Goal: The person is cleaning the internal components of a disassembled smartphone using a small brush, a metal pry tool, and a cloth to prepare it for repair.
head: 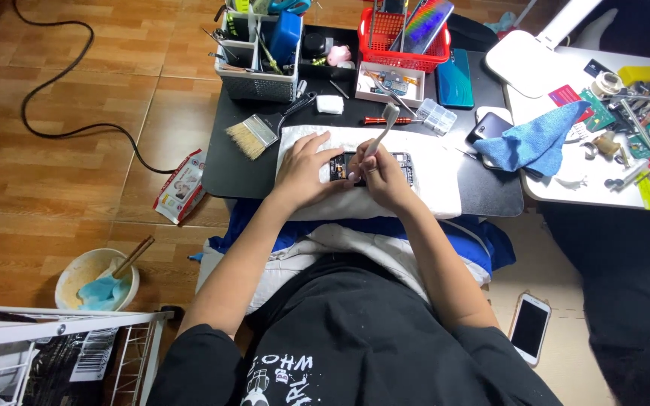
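Opened phone [374, 169] lay on white towel [430, 188] on table [227, 169]. Left hand [306, 171] pressed flat, steadying it. Right hand [381, 177] clenched tool [382, 128], probably brush. Risk: slip could gouge exposed parts.

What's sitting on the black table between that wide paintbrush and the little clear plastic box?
In the head view, between the paintbrush and the clear box lie a small white block and a red-handled screwdriver. The tool in the right hand also crosses that stretch.
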